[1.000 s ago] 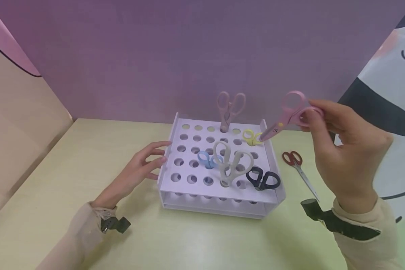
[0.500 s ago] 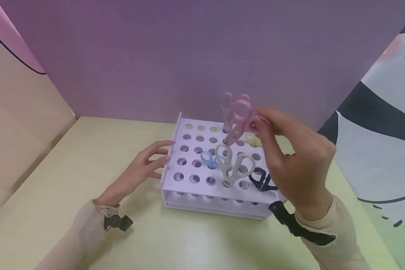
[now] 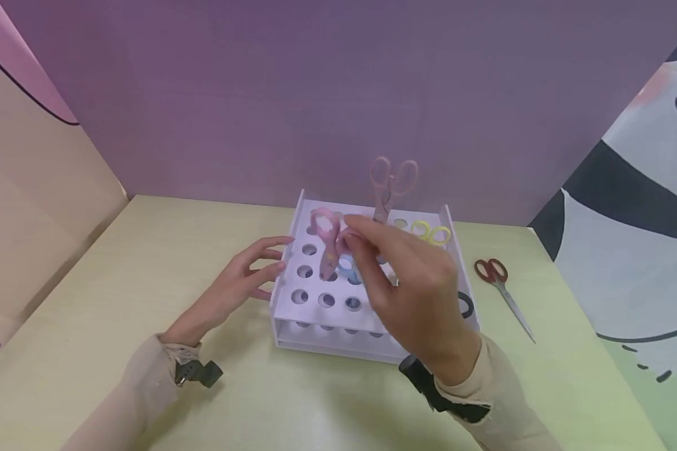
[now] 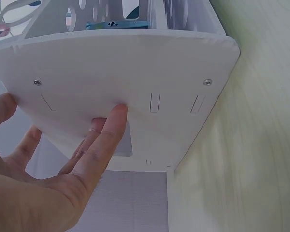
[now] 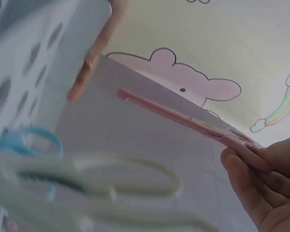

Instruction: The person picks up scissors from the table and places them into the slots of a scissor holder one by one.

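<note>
My right hand pinches one handle loop of pink scissors between thumb and fingers. Their blades slant down, tips low over the left part of a white holed rack. My left hand rests with extended fingertips against the rack's left side panel. Blue scissors stand in a hole just beside the pink pair. Pale pink scissors stand in the back row, with yellow scissors near the right. The right hand hides the white scissors and most of the black scissors in the head view.
Red-handled scissors lie on the table right of the rack. A purple panel stands behind, and printed panels flank both sides.
My right hand has carried the pink scissors leftward and down, from right of the rack to low over its left part. The left hand has stayed at the side panel.
</note>
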### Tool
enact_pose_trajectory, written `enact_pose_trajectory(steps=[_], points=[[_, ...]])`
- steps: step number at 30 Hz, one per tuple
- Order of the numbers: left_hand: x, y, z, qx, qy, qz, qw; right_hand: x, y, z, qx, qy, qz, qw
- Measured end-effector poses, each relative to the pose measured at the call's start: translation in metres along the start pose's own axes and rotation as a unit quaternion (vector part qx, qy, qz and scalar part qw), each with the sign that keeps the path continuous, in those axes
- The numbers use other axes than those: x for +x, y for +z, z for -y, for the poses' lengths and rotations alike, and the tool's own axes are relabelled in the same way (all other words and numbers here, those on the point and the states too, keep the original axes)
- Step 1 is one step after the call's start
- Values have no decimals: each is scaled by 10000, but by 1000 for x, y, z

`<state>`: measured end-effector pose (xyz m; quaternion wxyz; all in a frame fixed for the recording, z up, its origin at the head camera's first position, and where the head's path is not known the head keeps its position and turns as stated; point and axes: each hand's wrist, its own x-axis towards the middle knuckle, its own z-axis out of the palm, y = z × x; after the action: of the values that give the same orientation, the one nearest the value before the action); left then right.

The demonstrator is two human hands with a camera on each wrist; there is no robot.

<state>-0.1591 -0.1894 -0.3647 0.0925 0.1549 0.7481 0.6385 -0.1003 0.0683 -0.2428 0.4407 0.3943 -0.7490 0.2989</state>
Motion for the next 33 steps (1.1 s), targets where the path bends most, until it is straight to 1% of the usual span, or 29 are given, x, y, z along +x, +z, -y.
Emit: enact_pose_trajectory(steps=[4,6,11,15,20,23,26,29,31,33], points=[[2,1,-1,-8,8,27,10000,-10,14,5,233,132,349,9990],[3,1,-1,33,10,10,10000,-14,22,6,353,203,408,9983],[4,2,2,139,-25,-46,9999,-21,40,3,417,485,614,9961],[5,4,3,96,2,3,10000,-30,51,0,207,671,796,9943],[7,7,1,57,73,67,9999,-43,63,-2,-121,681,922,9933],[7,7,-1,75,78,61,9999,-51,69,1,-261,710,1239,9894],[6,7,-2,114,77,72,9999,-57,72,3,-325,883,1591,9828],[6,7,-3,151,78,91,9998,-59,72,3,-284,1065,1762,9782],[6,7,-3,170,93,94,9998,-60,71,3,-303,1019,1814,9777],[5,6,-3,188,91,82,9997,-60,71,3,-439,831,1858,9781]])
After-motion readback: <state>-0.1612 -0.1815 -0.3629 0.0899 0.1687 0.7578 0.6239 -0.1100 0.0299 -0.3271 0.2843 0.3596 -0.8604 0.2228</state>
